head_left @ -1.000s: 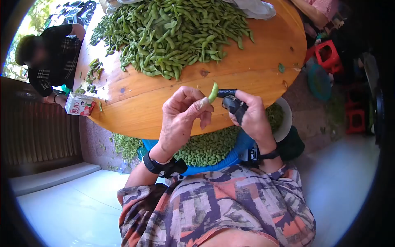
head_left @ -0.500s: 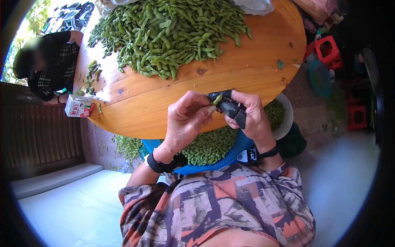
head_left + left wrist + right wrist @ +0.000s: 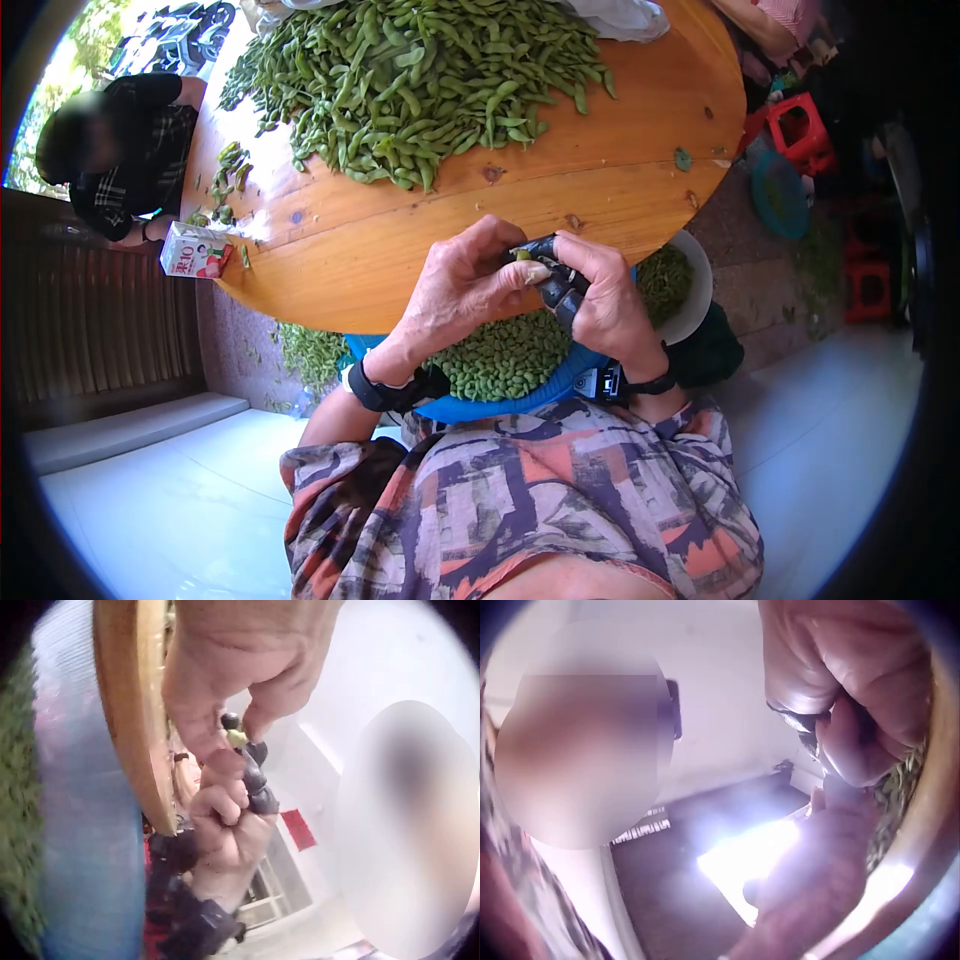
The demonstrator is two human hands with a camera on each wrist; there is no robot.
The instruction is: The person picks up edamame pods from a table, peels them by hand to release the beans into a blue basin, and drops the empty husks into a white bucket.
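In the head view my left hand (image 3: 455, 285) pinches a green pod (image 3: 522, 255), mostly hidden between the two hands. Black wrapping covers the thumb and forefinger of my right hand (image 3: 612, 300), and these fingers grip the pod from the other side. A bit of the pod (image 3: 237, 738) shows between the fingertips in the left wrist view. Below the hands, shelled green beans (image 3: 500, 360) fill a blue basin (image 3: 450, 411). A large heap of pods (image 3: 400, 90) lies on the wooden table (image 3: 640, 130).
A drink carton (image 3: 190, 252) stands at the table's left edge near a seated person (image 3: 150, 150). A white bowl (image 3: 700, 290) of greens is right of my right hand. Red stools (image 3: 800, 135) and a teal basin (image 3: 780, 195) are at the right.
Both hands have closed together around the pod, which stood in plain sight a second ago and is now mostly covered. My left hand has moved slightly right.
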